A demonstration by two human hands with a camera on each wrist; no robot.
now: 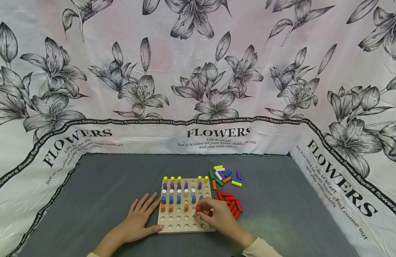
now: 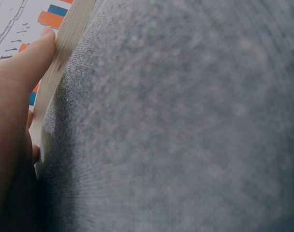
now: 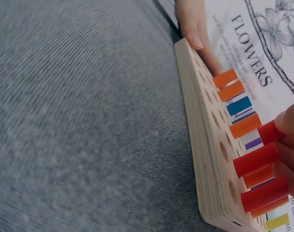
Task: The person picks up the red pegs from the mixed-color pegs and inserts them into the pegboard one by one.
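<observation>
A wooden pegboard (image 1: 182,230) carries rows of yellow, purple, white, blue and orange pegs (image 1: 186,207), with bare holes among them. My right hand (image 1: 224,217) is over its right side, pinching a red peg (image 3: 269,132) between thumb and finger. Two more red pegs (image 3: 256,160) stand just under those fingers in the right wrist view; whether the fingers also hold them I cannot tell. My left hand (image 1: 135,222) rests palm down left of the board, fingers spread, its thumb (image 2: 43,46) touching the front left corner.
Loose red pegs (image 1: 238,205) lie in a pile right of the board, partly behind my right hand. Beyond them is a mixed group of loose pegs (image 1: 227,173) in several colours. The grey tabletop (image 1: 281,214) ends at a flower-printed cloth (image 1: 146,139) on the back and sides.
</observation>
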